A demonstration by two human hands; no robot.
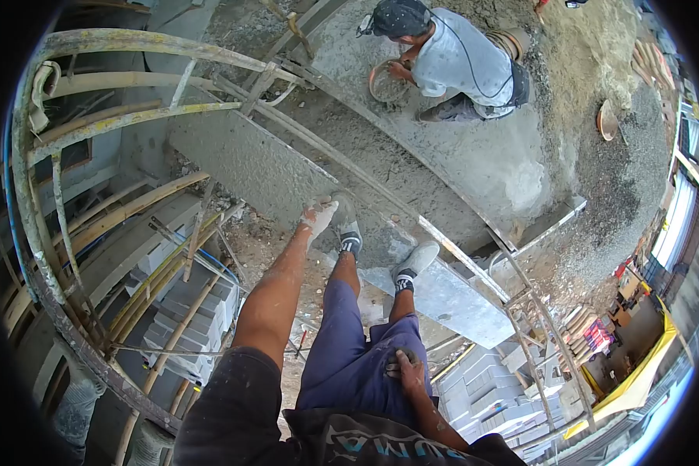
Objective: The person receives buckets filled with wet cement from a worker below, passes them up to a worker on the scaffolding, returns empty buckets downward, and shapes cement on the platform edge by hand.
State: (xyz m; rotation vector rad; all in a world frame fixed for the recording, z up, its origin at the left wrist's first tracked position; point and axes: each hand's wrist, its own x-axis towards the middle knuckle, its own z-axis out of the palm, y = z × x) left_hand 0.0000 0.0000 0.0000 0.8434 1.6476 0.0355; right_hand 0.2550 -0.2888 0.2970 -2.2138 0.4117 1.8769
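My left hand (317,216), coated in pale cement dust, reaches down beside my left shoe (348,213). Its fingers look loosely apart, and I see nothing in them. My right hand (406,371) rests on the thigh of my blue shorts (346,342), fingers lying on the cloth with grey smears. Both feet are on narrow scaffold boards: a rough, cement-covered board (241,159) on the left and a smoother grey board (462,299) under my right shoe (419,260).
Across a metal rail (396,202), a co-worker (470,58) crouches on wet concrete, hands on a round pan (388,81). Curved scaffold bars (147,39) rise at left. Grey blocks (481,388) are stacked far below. Another pan (607,120) lies near gravel (637,163).
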